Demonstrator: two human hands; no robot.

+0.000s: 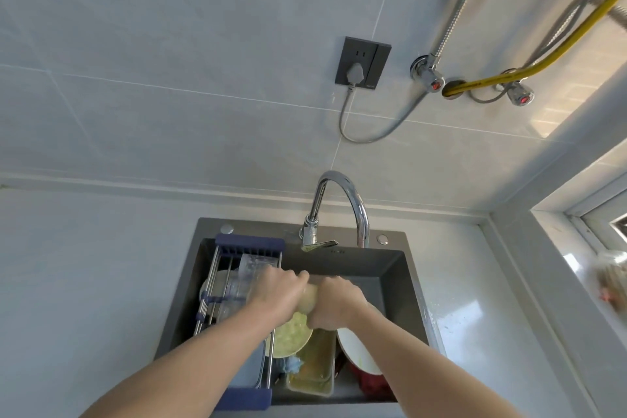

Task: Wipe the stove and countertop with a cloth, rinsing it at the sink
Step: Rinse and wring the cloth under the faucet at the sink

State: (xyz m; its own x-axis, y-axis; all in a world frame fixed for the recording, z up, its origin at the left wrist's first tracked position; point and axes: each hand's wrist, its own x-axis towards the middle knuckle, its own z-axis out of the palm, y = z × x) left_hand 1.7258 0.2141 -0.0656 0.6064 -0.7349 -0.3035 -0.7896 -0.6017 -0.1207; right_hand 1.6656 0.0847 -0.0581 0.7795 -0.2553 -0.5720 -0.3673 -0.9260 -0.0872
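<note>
Over the sink (400,268), pale wadded cloth (307,299).

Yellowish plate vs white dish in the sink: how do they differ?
The yellowish plate sits under the cloth that the left hand and right hand wring; the white dish sits to its right, below the right wrist. The plate looks coated in pale yellow-green residue; the dish's inside looks clean white. The dish has a red outside; the plate shows none. Both are round, partly hidden by arms, and lie inside the sink.
</note>
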